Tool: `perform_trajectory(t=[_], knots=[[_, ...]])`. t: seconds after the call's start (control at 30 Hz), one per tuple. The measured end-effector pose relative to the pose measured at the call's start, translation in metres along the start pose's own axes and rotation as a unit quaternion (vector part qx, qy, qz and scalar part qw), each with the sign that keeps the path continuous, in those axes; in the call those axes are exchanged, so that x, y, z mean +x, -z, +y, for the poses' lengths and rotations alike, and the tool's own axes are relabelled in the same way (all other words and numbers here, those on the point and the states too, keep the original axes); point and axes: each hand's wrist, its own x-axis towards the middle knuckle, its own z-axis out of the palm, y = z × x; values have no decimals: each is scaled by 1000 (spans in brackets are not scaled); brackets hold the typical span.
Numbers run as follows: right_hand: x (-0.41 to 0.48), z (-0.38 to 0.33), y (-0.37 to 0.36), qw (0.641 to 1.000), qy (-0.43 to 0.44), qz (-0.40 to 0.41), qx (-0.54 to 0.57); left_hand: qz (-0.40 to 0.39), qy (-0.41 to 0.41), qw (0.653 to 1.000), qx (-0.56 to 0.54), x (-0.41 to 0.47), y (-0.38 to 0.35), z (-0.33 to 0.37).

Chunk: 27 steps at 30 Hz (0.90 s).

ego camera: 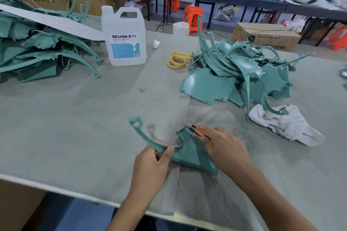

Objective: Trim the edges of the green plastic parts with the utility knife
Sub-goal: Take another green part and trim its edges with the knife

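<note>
The grey cloth-covered table (75, 127) fills most of the room in front of the person. A heap of green parts (37, 52) sprawls across its far left, and a second heap (244, 73) sits on the right, curved arms sticking up out of it. Between them stands a white plastic jug (124, 37) with a blue label. A crumpled white rag (285, 124) lies just in front of the right heap, touching one of the pieces.

Near the front edge, the green part (189, 154) being worked on is tilted up off the cloth, its long curved arm reaching away to the left. The left hand (150, 165) pinches that arm between thumb and curled fingers. The right hand (225, 150) grips the orange and black knife (197, 131), fingers close together round the handle, the tip resting at the part's upper edge. Some yellow rings (177, 60) lie just left of the right heap, and thin shavings (221, 184) are scattered under the hands.
</note>
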Motion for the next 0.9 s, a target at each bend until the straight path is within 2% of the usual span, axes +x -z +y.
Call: perform_trajectory(t=[0.47, 0.6, 0.77, 0.83, 0.9], knots=[[-11, -5, 9, 1000, 26, -3, 6, -4, 5, 1000, -1, -1, 1, 1], [-2, 7, 8, 999, -31, 0, -8, -10, 0, 1000, -7, -2, 2, -1], [3, 32, 10, 980, -126, 12, 155, -48, -23, 996, -76, 0, 5, 1], [2, 36, 15, 945, -147, 29, 291, -51, -41, 993, -98, 1, 7, 2], [2, 38, 22, 888, -157, 36, 431, -56, -72, 991, -103, 0, 10, 4]])
